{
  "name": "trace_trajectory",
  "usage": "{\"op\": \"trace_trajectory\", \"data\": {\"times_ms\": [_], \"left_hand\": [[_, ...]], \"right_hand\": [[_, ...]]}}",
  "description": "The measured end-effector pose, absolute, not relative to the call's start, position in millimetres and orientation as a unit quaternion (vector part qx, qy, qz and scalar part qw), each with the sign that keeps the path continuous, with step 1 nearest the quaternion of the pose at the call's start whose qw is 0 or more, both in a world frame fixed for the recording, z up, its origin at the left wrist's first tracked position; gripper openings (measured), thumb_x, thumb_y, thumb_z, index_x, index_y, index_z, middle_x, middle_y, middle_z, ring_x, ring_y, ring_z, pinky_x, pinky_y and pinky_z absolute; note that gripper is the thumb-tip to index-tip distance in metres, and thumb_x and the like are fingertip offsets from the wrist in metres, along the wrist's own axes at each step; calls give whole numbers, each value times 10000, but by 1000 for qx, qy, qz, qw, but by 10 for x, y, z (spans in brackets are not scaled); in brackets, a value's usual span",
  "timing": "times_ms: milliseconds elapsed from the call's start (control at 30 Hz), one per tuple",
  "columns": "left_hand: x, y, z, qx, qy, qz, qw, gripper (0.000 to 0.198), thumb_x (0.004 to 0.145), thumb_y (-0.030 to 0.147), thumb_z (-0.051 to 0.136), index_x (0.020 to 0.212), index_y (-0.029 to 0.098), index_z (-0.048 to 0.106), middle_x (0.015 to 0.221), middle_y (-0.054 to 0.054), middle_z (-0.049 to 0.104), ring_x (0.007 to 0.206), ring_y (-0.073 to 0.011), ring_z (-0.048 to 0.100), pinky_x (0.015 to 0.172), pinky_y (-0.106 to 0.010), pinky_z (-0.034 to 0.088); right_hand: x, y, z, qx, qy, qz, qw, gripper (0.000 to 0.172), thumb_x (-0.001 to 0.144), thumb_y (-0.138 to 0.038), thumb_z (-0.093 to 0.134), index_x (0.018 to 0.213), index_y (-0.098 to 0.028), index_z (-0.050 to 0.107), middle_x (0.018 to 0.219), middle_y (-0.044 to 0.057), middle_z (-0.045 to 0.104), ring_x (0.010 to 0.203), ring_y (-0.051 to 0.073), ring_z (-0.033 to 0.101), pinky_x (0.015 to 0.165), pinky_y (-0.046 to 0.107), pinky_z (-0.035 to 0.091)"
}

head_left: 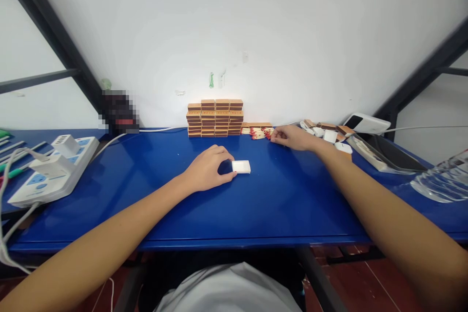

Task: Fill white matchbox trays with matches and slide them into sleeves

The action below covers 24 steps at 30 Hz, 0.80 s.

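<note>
My left hand (209, 168) rests on the blue table (278, 204) with thumb and fingers pinched on a small white matchbox tray (242, 166) lying flat. My right hand (292, 137) reaches to the back of the table, its fingers curled at the edge of a pile of red-tipped matches (260, 132); whether it holds any match is hidden. Behind the tray, a stack of brown matchboxes (215, 118) stands against the white wall.
Several loose white trays and brown sleeves (327, 133) lie at the right rear, by a white power bank (366, 122) and a phone (391, 152). A white power strip (51, 170) with plugs sits left. A clear plastic item (442, 183) lies far right.
</note>
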State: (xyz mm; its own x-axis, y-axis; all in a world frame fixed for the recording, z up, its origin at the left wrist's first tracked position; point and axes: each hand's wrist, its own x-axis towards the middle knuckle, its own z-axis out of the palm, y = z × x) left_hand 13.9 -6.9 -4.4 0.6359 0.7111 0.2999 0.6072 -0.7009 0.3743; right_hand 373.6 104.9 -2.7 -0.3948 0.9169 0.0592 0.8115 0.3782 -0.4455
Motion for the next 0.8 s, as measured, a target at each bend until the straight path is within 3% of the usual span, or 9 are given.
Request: {"op": "trace_trajectory", "data": {"times_ms": [300,500,667,800], "left_hand": [[142,-74,-38,897,368,212,122,277,972,406,757,1170,213,761,1199,-98,739,1122,-301,655,942,-457,561],[138,-67,-48,898,367,211,122,282,974,400,756,1177,204,760,1199,-100,740,1123,-298,652,954,-457,559],[135,-69,-51,897,367,215,121,278,973,402,755,1171,206,760,1196,-97,741,1123,-296,654,953,-456,562],[135,-73,-40,897,370,210,123,293,980,414,746,1189,209,761,1206,-100,736,1121,-297,655,933,-449,564]], "right_hand": [[3901,1087,6,-572,-791,187,109,557,767,-736,747,924,-201,758,837,89,766,763,242,651,691,349,458],[3802,1051,-9,-566,-802,169,86,417,865,-623,685,888,-209,731,944,108,805,874,269,701,764,346,497],[3703,1004,-15,-546,-824,133,79,302,952,-486,587,861,-214,681,872,95,772,798,248,662,720,339,473],[3667,1003,-35,-519,-839,138,89,276,949,-476,596,877,-220,671,867,83,756,776,235,638,714,334,458]]}}
